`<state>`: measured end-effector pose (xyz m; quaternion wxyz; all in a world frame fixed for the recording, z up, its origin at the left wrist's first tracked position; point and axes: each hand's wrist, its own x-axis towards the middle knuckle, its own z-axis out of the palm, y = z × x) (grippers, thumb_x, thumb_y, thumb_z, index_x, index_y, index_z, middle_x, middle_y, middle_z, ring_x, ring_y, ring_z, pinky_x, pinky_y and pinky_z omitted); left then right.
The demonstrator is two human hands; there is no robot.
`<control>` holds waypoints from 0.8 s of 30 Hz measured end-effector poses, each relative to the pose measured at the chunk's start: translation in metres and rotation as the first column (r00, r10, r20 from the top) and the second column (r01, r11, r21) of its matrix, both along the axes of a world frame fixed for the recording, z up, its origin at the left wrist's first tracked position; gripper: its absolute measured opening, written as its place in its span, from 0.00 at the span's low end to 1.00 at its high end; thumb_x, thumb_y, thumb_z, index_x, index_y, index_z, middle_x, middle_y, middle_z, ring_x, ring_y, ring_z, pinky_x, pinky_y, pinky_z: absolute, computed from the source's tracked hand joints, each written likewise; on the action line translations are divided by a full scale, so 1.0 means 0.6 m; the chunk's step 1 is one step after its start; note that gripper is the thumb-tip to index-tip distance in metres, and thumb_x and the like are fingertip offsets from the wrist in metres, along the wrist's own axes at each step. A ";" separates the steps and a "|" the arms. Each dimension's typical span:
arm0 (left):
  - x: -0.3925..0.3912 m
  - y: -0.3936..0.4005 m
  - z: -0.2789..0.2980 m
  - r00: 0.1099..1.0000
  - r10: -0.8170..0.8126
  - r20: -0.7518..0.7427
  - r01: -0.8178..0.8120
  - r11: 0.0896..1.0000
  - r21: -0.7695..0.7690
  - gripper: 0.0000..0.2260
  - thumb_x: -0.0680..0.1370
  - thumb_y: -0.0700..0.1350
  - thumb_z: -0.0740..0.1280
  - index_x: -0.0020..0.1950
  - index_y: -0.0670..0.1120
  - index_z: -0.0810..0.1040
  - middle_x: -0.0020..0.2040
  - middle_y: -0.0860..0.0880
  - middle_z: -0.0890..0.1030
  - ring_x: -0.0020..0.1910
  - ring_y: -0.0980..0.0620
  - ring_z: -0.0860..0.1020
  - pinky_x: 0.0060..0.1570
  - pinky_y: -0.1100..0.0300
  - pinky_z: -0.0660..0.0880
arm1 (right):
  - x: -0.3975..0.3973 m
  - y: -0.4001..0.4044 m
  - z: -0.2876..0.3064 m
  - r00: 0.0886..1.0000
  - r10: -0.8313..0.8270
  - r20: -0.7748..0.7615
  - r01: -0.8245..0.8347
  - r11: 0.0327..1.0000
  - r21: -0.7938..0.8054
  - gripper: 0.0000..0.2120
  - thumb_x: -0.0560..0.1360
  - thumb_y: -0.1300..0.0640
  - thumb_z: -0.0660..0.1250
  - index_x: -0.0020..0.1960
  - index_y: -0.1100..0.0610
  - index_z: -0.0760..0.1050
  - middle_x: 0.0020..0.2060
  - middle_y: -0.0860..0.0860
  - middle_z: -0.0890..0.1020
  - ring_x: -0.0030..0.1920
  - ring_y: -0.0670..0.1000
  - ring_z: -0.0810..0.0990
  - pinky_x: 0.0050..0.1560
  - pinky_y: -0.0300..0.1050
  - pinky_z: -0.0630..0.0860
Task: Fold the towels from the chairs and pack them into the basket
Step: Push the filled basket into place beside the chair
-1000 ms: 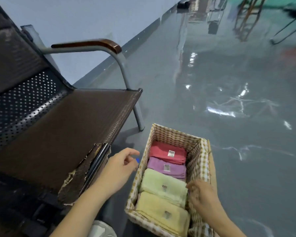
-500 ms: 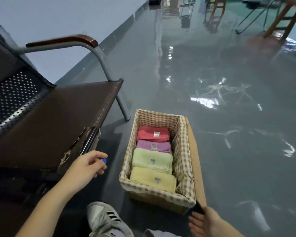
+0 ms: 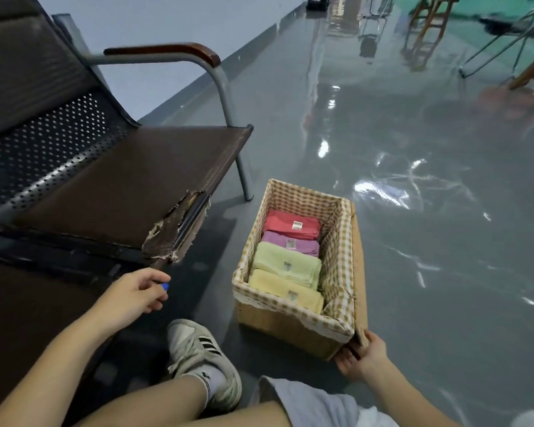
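Basket (image 3: 302, 326): stiff, light I'd say; I'd hold its walls.
Right hand (image 3: 362, 359): grips basket corner.
Left hand (image 3: 133, 295): loosely curled, pinching something small and blue.

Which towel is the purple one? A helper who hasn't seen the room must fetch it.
Find the checked-lined wicker basket on the floor beside the brown chair. Four folded towels lie in a row inside. The purple towel is second from the far end, between the red towel and the green towel.

Basket (image 3: 302, 329): tan wicker, brown-and-white gingham liner. 4 folded towels inside: red (image 3: 292, 224), purple (image 3: 290, 244), light green (image 3: 285, 264), yellow (image 3: 285, 292). Chair (image 3: 121, 180): dark brown. Floor (image 3: 444, 272): glossy grey. Shoe (image 3: 198, 343): white, black stripes.
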<state>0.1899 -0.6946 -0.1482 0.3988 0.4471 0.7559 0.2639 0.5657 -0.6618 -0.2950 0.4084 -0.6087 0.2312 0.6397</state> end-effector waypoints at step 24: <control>-0.018 -0.027 0.000 0.932 0.259 0.254 -0.267 0.964 -0.002 0.05 0.80 0.32 0.60 0.52 0.38 0.74 0.40 0.38 0.76 0.32 0.43 0.74 0.18 0.59 0.75 | -0.056 0.013 0.119 0.303 -0.065 0.951 -0.867 0.396 0.304 0.27 0.79 0.67 0.57 0.74 0.46 0.60 0.68 0.43 0.68 0.67 0.45 0.67 0.69 0.45 0.63</control>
